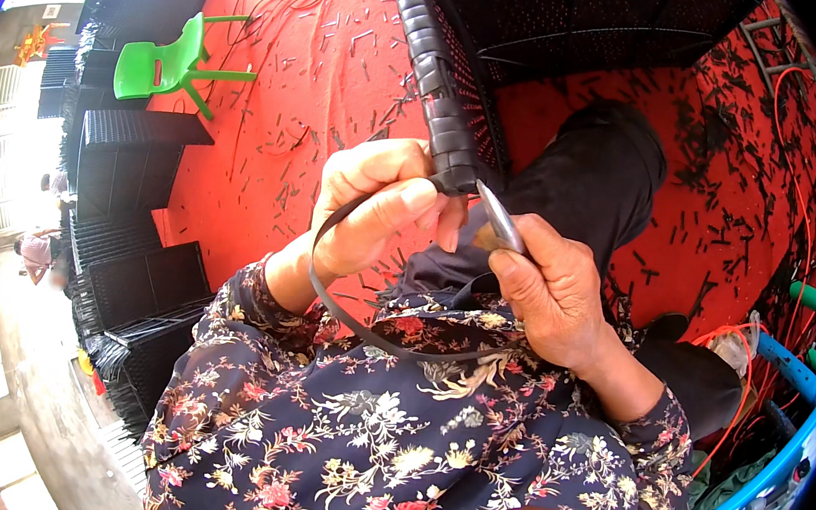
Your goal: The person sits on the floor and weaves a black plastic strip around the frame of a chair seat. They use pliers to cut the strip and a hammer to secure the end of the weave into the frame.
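Note:
A bar wrapped in black woven strips (439, 87) slants down from the top and ends just in front of me. At that end my left hand (368, 205) is closed, pinching a flat black strip (352, 323) against the wrapping. The strip's free length loops down over my lap toward the right. My right hand (560, 293) grips a pointed silver metal tool (499, 215). Its tip is up beside the end of the bar; whether it touches the weave I cannot tell. Part of the tool is hidden inside my fingers.
Black woven panels (595, 25) rise beyond the bar. Strip scraps litter the red floor covering (299, 61). A green plastic chair (173, 62) and several black woven pieces (132, 158) stand at left. At lower right is a blue tub (752, 506) near orange cords (742, 394).

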`<state>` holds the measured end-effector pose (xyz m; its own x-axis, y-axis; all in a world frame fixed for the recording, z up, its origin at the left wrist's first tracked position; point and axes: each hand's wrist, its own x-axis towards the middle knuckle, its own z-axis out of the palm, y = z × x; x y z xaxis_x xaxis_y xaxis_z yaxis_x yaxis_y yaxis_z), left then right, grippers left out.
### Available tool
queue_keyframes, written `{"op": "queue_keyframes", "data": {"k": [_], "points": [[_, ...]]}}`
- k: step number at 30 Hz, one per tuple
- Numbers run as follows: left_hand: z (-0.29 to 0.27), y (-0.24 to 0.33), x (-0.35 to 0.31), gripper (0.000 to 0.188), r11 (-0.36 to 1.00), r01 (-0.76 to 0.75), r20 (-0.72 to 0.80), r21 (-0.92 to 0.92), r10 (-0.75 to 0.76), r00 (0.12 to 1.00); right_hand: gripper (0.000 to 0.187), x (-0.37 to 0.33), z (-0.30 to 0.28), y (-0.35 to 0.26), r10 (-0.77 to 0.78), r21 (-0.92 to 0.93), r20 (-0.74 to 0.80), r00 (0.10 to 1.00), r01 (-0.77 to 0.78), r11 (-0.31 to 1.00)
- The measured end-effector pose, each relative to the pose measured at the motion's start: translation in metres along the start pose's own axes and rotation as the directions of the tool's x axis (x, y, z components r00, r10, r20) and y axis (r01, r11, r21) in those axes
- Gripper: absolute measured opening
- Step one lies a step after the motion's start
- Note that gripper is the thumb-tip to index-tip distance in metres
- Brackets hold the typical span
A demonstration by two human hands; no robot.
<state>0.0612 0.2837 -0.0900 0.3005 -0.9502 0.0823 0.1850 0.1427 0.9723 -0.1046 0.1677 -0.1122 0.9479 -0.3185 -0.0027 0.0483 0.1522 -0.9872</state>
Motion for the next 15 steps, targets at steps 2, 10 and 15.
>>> {"op": "queue_keyframes", "data": {"k": [2, 10, 15], "points": [[0.001, -0.001, -0.001, 0.024, 1.000, 0.018, -0.003, -0.013, -0.018, 1.000, 0.015, -0.001, -0.002, 0.000, 0.006, -0.022, 0.006, 1.000, -0.006, 1.000], [0.003, -0.002, -0.002, 0.022, 1.000, 0.006, -0.033, -0.008, -0.006, 0.999, 0.017, -0.016, -0.011, 0.004, 0.076, -0.093, -0.016, 0.997, -0.077, 0.993], [0.011, 0.002, -0.006, 0.020, 0.994, 0.028, -0.093, 0.110, -0.018, 0.995, 0.018, -0.033, -0.024, 0.009, 0.193, -0.058, -0.070, 0.979, -0.197, 0.979]]}}
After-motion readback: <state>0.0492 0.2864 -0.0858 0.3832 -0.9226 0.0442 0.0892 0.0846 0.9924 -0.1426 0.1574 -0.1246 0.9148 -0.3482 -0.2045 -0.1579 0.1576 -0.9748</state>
